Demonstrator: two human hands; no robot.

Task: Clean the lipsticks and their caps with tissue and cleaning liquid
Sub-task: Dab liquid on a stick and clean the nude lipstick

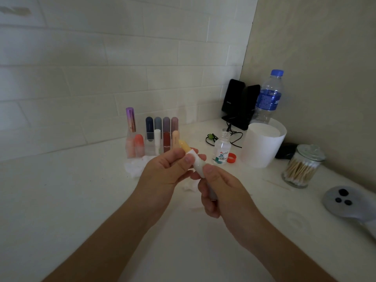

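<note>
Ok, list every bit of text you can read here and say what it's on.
"75": label of the small cleaning liquid bottle; finer print below it too blurred.
Black speaker: pale brand word, too small to read.
Water bottle: white marks on blue label, blurred.
Purple lipstick tube: small mark, unreadable.
Held yellow lipstick: no print visible.

The person's left hand (164, 167) and right hand (219, 186) are bare, and so are both wrists. The left forearm (114, 226) and the right forearm (270, 239) are bare too, all the way to the lower edge of the view, and both are slim and smooth. The nails are short and rounded, cut close to the fingertips. The left thumbnail (189, 159) and the right thumbnail (210, 170) show plainly, with a dull, natural surface.
</note>
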